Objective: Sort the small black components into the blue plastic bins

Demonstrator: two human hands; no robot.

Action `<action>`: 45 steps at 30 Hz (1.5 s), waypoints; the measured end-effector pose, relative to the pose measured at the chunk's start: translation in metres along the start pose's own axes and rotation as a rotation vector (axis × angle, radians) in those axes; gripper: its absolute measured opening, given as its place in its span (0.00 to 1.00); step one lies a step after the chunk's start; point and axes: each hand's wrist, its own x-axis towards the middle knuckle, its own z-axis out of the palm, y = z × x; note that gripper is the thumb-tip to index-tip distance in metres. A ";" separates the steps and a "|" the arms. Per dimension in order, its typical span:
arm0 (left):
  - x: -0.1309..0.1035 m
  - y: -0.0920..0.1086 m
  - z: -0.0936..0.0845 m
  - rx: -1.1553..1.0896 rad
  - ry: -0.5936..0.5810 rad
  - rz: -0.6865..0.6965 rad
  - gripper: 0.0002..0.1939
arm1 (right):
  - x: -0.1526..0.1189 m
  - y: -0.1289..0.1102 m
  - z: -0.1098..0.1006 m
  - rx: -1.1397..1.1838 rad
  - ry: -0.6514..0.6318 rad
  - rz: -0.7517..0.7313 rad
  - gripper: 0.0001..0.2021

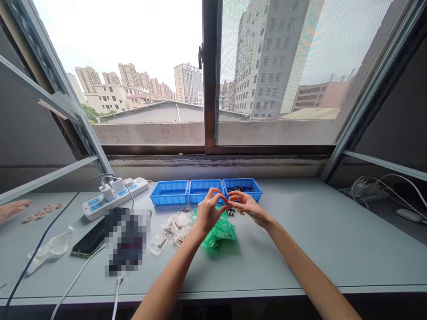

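My left hand [207,212] and my right hand [249,208] meet above the table, fingertips pinched together around a tiny dark part [227,203]. Its exact kind is too small to make out. Below them lies a crumpled green plastic bag [218,235], with a few small black-and-silver parts [231,213] beside it. To the left is a pile of clear little bags [173,229] with slim pieces inside. Behind my hands stand three blue bins in a row: a left bin [169,200], a middle bin [200,198] and a right bin [257,194] holding small black parts.
A white power strip [116,198] with plugs stands at left, near a dark phone [88,238], a blurred-out item [128,242] and white cables. Further left are crumpled white plastic [51,251], small tan pieces [42,213] and another person's hand [15,210]. A window rises behind the table.
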 end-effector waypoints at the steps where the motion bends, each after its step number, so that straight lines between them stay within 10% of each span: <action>1: 0.000 0.000 0.000 0.009 0.003 -0.010 0.08 | 0.000 0.000 0.001 0.001 0.019 0.002 0.25; 17: 0.001 -0.002 0.001 0.022 0.050 -0.031 0.07 | 0.001 0.002 -0.001 0.141 0.007 0.062 0.23; 32: 0.001 0.001 0.001 0.097 0.042 -0.186 0.06 | 0.013 0.014 -0.027 -0.279 0.674 -0.179 0.26; 45: 0.000 0.004 -0.001 0.102 0.000 -0.198 0.05 | 0.016 0.014 -0.030 -0.169 0.595 -0.207 0.25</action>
